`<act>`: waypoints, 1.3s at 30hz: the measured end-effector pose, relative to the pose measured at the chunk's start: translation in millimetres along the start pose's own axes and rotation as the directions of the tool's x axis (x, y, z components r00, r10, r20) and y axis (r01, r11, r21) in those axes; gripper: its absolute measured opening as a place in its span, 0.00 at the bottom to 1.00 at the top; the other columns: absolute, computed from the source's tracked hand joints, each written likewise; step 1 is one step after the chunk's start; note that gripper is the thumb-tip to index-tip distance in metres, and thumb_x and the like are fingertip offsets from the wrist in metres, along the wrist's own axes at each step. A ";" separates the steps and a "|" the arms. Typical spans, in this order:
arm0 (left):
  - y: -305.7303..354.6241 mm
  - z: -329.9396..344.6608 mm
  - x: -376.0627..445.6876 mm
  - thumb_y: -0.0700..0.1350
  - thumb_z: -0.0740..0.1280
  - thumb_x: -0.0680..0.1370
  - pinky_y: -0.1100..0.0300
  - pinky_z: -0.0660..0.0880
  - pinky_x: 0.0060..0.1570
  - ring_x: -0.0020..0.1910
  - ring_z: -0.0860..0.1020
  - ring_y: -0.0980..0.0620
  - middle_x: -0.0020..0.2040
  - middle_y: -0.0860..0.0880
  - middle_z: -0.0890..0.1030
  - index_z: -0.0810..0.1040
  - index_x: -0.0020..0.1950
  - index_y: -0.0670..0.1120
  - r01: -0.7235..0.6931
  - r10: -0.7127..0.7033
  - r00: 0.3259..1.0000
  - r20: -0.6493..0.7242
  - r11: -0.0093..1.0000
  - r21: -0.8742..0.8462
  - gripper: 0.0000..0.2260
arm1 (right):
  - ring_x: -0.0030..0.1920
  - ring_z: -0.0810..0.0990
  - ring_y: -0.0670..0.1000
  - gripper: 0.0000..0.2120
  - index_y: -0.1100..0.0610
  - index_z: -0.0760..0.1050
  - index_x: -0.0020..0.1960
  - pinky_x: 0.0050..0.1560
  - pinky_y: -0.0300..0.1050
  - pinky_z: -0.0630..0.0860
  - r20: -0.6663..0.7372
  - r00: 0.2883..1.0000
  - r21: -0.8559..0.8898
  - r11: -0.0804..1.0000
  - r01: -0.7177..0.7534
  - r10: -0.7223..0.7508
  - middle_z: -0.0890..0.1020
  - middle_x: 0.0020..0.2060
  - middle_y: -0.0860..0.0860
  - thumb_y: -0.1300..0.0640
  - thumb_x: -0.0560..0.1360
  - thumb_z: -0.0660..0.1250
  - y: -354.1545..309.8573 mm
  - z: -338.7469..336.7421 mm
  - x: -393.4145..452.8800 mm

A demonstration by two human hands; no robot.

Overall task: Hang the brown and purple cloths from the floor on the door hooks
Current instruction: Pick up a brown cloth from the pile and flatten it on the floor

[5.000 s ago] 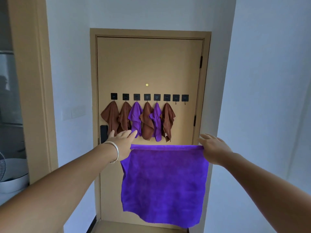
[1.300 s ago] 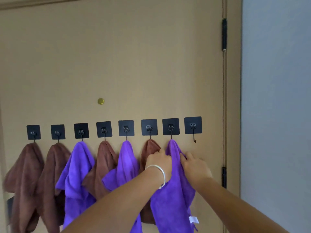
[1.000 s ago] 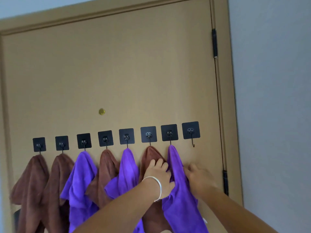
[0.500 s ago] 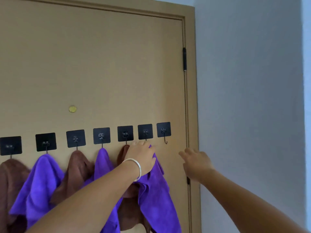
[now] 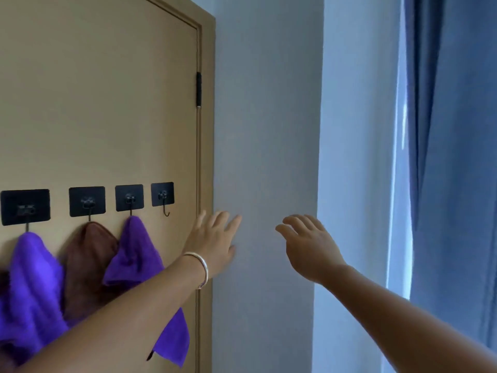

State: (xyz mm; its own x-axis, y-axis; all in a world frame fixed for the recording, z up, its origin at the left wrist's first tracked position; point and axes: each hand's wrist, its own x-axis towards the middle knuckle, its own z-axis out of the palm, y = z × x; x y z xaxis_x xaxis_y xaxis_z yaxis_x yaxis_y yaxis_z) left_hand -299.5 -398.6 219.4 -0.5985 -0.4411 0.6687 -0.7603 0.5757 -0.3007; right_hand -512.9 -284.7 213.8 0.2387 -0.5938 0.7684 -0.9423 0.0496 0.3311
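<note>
A purple cloth [image 5: 134, 254] hangs from the second hook from the right [image 5: 129, 198] on the tan door [image 5: 102, 103]. To its left hang a brown cloth [image 5: 86, 262] and another purple cloth [image 5: 29, 278]. The rightmost hook [image 5: 163, 196] is bare. My left hand [image 5: 212, 240], with a silver bangle on the wrist, is open in front of the door frame, right of the cloths and touching none. My right hand [image 5: 306, 243] is open in front of the grey wall, holding nothing.
A grey wall [image 5: 263, 130] runs to the right of the door frame. Blue curtains [image 5: 451, 157] hang at the far right beside a bright window strip. A black hinge [image 5: 198, 88] sits on the door's right edge. The floor is out of view.
Both hands have let go of the purple cloth, which now hangs on its hook. My view and hands have swung right, away from the door towards the wall and curtains.
</note>
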 end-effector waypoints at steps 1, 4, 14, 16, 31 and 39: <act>15.9 -0.9 4.3 0.53 0.58 0.78 0.46 0.47 0.74 0.75 0.55 0.48 0.75 0.47 0.60 0.52 0.78 0.50 -0.033 0.032 0.999 -0.022 0.999 -0.024 0.31 | 0.56 0.78 0.56 0.20 0.55 0.78 0.56 0.61 0.52 0.73 0.005 1.000 -0.034 0.999 -0.020 0.020 0.80 0.54 0.53 0.64 0.65 0.69 10.4 -9.0 -14.1; 68.6 -7.7 18.9 0.52 0.59 0.78 0.47 0.47 0.74 0.76 0.54 0.47 0.76 0.46 0.59 0.53 0.79 0.49 -0.164 0.154 0.983 -0.104 0.982 -0.094 0.31 | 0.55 0.79 0.57 0.20 0.55 0.79 0.56 0.60 0.54 0.74 0.030 0.996 -0.143 0.986 -0.081 0.087 0.80 0.54 0.54 0.64 0.64 0.71 43.3 -41.3 -58.7; 294.1 -71.6 53.9 0.57 0.53 0.81 0.45 0.47 0.74 0.77 0.51 0.46 0.77 0.45 0.56 0.49 0.79 0.49 -0.490 0.422 0.860 -0.286 0.840 -0.234 0.29 | 0.49 0.80 0.58 0.18 0.57 0.79 0.54 0.56 0.55 0.76 0.061 0.893 -0.466 0.804 -0.370 0.447 0.79 0.49 0.53 0.63 0.65 0.73 148.4 -205.7 -224.9; 345.6 -92.8 52.0 0.57 0.54 0.81 0.45 0.47 0.74 0.76 0.51 0.46 0.77 0.45 0.56 0.49 0.78 0.49 -0.541 0.456 0.832 -0.315 0.792 -0.282 0.29 | 0.49 0.80 0.58 0.17 0.57 0.79 0.53 0.54 0.54 0.76 0.053 0.863 -0.533 0.745 -0.401 0.503 0.80 0.49 0.54 0.63 0.64 0.73 163.3 -244.3 -263.9; 676.5 -295.5 -42.8 0.59 0.55 0.79 0.45 0.48 0.73 0.76 0.53 0.47 0.77 0.46 0.57 0.51 0.78 0.50 -0.812 0.599 0.581 -0.551 0.377 -0.446 0.30 | 0.64 0.74 0.57 0.21 0.54 0.72 0.67 0.68 0.57 0.65 -0.056 0.496 -0.827 0.238 -0.509 0.867 0.75 0.64 0.54 0.55 0.75 0.64 176.1 -538.9 -521.6; 802.5 -421.6 -136.9 0.60 0.55 0.80 0.43 0.49 0.74 0.76 0.52 0.47 0.77 0.46 0.57 0.50 0.78 0.50 -0.910 0.581 0.371 -0.724 0.071 -0.410 0.31 | 0.68 0.70 0.54 0.21 0.53 0.70 0.70 0.72 0.55 0.61 -0.252 0.333 -0.887 -0.079 -0.454 0.909 0.73 0.67 0.53 0.51 0.78 0.60 110.6 -693.0 -624.0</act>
State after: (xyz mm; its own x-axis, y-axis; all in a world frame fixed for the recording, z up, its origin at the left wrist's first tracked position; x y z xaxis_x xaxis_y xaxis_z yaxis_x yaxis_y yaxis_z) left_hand -721.3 414.1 173.2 -0.4814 0.6692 0.5661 0.5936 0.7241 -0.3511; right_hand -603.4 647.9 150.5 -0.7174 0.0495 0.6949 0.1747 0.9784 0.1108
